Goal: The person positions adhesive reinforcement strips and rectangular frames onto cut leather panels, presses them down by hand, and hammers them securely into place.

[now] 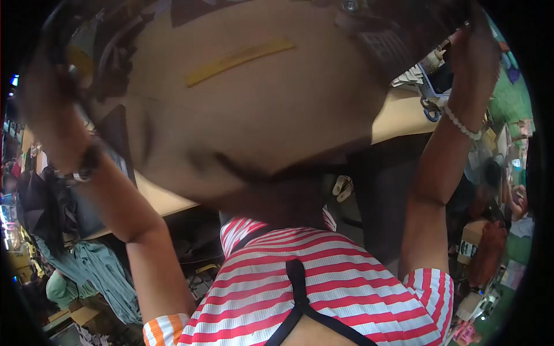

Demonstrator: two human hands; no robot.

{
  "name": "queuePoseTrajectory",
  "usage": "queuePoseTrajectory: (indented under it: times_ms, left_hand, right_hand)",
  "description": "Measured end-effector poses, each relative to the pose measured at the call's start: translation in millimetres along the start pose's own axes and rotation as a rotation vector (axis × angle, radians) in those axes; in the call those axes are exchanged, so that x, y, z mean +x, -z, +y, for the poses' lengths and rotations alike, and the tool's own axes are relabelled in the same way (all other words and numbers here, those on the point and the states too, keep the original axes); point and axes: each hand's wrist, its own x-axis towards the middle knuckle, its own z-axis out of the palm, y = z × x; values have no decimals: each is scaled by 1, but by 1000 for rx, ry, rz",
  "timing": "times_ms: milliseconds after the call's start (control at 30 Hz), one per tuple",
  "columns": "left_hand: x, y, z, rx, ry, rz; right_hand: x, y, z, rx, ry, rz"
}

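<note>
A sheer dark fabric point(259, 127) hangs spread out between my raised hands, close to the camera, with the pale tabletop showing through it. My left hand point(49, 98) is up at the far left, closed at the fabric's edge, with its fingers blurred and dark. At the upper right, my right hand point(476, 49) holds the other side, its fingers mostly in shadow. A yellow strip point(239, 60), like a ruler, shows through the cloth on the table.
Beyond the fabric on the right, blue-handled scissors point(430, 111) lie on the table point(398, 115) near a blue basket point(426, 83). Pale sandals point(343, 188) show below. Teal cloth point(104, 277) hangs at left. A cardboard box point(470, 239) stands at right.
</note>
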Motion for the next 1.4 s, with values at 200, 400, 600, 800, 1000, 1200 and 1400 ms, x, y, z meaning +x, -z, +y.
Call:
queuePoseTrajectory:
  times_ms: [200,400,600,800,1000,1200,1400]
  left_hand:
    - [17,57,43,-530,575,180]
    - [-189,86,106,-221,915,-314]
    - [-216,124,162,-693,1465,-155]
    - [-126,84,125,-264,1248,258]
    - [-166,-44,84,-184,725,-247]
    - [-215,-98,89,-257,734,-550]
    - [-210,-117,89,-243,763,-586]
  right_hand:
    - [-23,15,-36,-876,428,155]
    - [-178,29,-66,36,-445,-139]
    - [-222,73,-99,280,-957,-526]
    - [-140,13,-90,99,-615,-83]
    - [-159,-101,-10,-28,-377,-288]
    - [-199,-140,33,-282,-312,-704]
    - [-203,-150,44,-318,-243,-737]
